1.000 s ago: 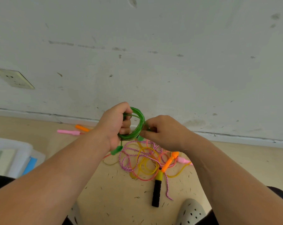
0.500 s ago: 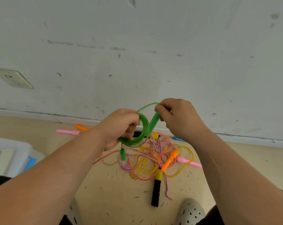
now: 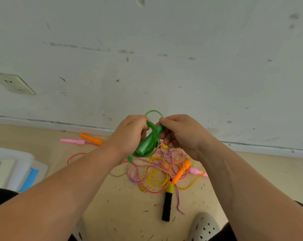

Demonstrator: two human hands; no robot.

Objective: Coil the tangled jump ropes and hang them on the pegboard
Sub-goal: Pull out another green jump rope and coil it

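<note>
Just beneath green coil [image 3: 157,138], tangled ropes [image 3: 160,170]

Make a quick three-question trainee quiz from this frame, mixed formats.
1. True or false: neither hand holds the green rope coil.
2. Which hand pinches the top end of the green handle? A) left hand B) right hand C) neither
3. Fill in: the foam handle lying nearest the shoe is ___.
Key: 1 false, the left hand grips it; 2 B; 3 black.
</note>
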